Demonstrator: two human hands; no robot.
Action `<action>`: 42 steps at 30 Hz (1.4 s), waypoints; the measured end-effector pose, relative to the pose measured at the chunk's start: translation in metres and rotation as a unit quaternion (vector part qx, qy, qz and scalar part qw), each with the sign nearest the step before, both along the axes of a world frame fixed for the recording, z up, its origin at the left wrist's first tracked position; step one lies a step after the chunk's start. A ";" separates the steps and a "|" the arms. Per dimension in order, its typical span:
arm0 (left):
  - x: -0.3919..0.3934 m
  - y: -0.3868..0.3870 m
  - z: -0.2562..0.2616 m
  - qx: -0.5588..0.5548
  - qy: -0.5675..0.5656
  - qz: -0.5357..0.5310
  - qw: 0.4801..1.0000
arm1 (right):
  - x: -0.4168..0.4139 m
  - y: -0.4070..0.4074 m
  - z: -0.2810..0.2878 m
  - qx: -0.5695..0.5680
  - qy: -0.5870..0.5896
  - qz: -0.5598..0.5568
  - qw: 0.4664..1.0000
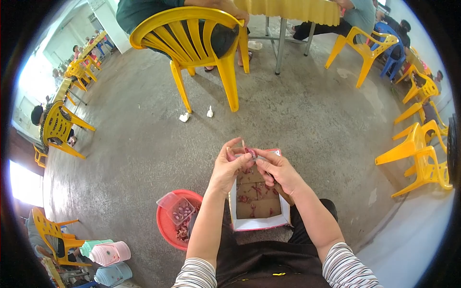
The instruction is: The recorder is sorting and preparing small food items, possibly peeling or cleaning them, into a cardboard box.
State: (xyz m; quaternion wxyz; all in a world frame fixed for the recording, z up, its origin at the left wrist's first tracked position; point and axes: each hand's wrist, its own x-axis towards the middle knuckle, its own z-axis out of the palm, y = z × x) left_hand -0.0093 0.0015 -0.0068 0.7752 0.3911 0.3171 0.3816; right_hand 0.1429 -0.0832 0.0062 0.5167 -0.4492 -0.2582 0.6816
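Note:
My left hand (230, 165) holds a small red-purple shallot (251, 154) between its fingers, above a shallow cardboard box (261, 222). My right hand (281, 171) touches the same shallot with thumb and forefinger. A knife with a brown wooden handle (283, 194) is gripped in that hand; its blade is mostly hidden. Reddish skins (253, 210) lie scattered on the box's bottom. Left of my legs stands a red plastic basket (164, 228). In it, a clear plastic container (169, 201) holds several purple peeled shallots (183, 211), and unpeeled ones lie beside it, partly behind my left forearm.
A yellow plastic chair (185, 18) with a seated person stands ahead, by a table with a yellow cloth (288, 9). Crumpled white tissues (184, 117) lie on the concrete floor. More yellow chairs (414, 144) stand at right. Vacuum flasks (113, 252) stand at lower left.

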 end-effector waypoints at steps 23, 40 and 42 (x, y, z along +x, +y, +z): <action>-0.015 0.010 0.006 -0.014 0.103 -0.083 0.991 | 0.015 0.005 -0.006 0.042 -0.183 -0.034 0.982; 0.002 0.003 -0.006 -0.098 -0.006 0.002 0.995 | -0.008 0.000 -0.011 0.132 -0.460 -0.026 0.878; 0.002 0.004 -0.005 -0.090 0.001 -0.005 0.996 | -0.005 0.000 -0.015 0.149 -0.429 -0.009 0.891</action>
